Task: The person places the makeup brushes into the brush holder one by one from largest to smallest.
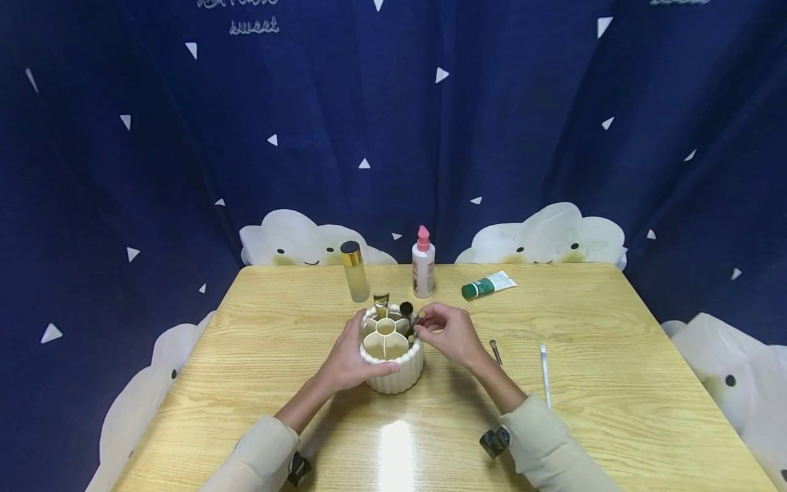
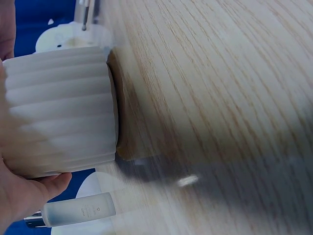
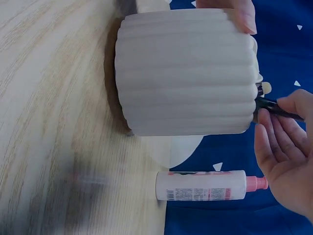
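Note:
A cream round organizer [image 1: 395, 376] with ribbed sides and petal-shaped compartments stands upright on the table. My left hand [image 1: 350, 355] grips it from the left, thumb across the front; in the left wrist view the organizer [image 2: 61, 110] has fingers curled round it. At its right rim, my right hand [image 1: 451, 333] pinches a slender dark stick, probably a makeup brush [image 3: 269, 105], whose lower end is hidden in a compartment. A gold tube [image 1: 381, 305] and a black round-topped brush [image 1: 406, 309] stand in back compartments. A pale-tipped item [image 3: 266, 88] sticks out beside the pinched stick.
Behind the organizer stand a frosted bottle [image 1: 356, 277] with a gold-and-black cap and a white pump bottle [image 1: 423, 273] with a pink top. A green-and-white tube [image 1: 490, 285] lies back right. Right of my right hand lie a small dark brush [image 1: 495, 352] and a thin white stick [image 1: 545, 376].

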Available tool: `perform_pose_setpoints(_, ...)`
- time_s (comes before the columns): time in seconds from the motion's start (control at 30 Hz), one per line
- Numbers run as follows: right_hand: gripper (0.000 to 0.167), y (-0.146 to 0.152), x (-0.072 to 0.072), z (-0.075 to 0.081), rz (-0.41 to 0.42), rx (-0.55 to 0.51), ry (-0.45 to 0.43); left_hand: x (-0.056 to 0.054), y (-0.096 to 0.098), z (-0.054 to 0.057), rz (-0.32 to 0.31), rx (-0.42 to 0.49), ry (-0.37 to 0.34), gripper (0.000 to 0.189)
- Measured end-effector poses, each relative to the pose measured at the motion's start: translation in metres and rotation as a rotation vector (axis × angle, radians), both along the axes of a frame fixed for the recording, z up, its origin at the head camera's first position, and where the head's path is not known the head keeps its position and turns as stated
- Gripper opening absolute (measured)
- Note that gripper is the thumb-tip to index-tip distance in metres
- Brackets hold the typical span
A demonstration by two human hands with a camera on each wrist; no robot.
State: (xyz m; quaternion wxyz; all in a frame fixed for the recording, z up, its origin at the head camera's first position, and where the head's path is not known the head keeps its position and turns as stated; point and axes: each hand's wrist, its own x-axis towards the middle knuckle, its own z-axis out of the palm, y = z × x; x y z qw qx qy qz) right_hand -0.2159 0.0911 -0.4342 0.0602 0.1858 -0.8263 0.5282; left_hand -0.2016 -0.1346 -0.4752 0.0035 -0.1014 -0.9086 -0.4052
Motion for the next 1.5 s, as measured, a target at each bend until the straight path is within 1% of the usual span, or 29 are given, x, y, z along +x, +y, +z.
perform_pose_setpoints(0.13,0.01,0.0,-0.001,-0.002,0.023,0.038,0.001,0.001,0.001,0.001,-0.002,-0.006,-0.007,0.128)
perform_pose_setpoints(0.3,0.01,0.001,0.0,-0.001,0.053,0.104,0.006,0.001,0.001,0.001,-0.009,-0.002,-0.014,0.128)
perform_pose_setpoints(0.43,0.008,0.002,0.001,-0.003,0.081,0.14,-0.016,0.002,0.002,0.001,-0.013,0.004,-0.01,0.128)
perform_pose_setpoints(0.6,0.011,0.005,0.003,-0.004,0.088,0.158,-0.031,0.001,0.002,0.001,-0.008,-0.002,-0.002,0.128)
perform_pose_setpoints(0.7,0.011,0.01,0.005,-0.002,0.08,0.146,-0.016,0.001,0.002,0.001,-0.009,-0.004,0.0,0.128)
perform_pose_setpoints(0.87,0.011,0.026,0.007,0.0,0.049,0.139,0.0,0.001,0.001,0.0,-0.008,-0.005,0.007,0.128)
perform_pose_setpoints(1.0,0.01,0.041,0.008,0.0,0.021,0.148,-0.015,0.002,0.0,0.001,-0.011,-0.037,0.013,0.128)
perform_pose_setpoints(1.1,0.01,0.054,0.008,-0.001,-0.007,0.159,-0.018,0.002,-0.001,0.002,-0.025,-0.055,0.016,0.128)
perform_pose_setpoints(1.33,0.011,0.085,0.004,-0.012,-0.098,0.201,-0.024,0.002,-0.004,0.004,-0.061,-0.056,0.037,0.126)
perform_pose_setpoints(1.5,0.014,0.106,-0.002,-0.021,-0.154,0.225,-0.088,0.002,-0.006,0.005,-0.077,-0.05,0.039,0.127)
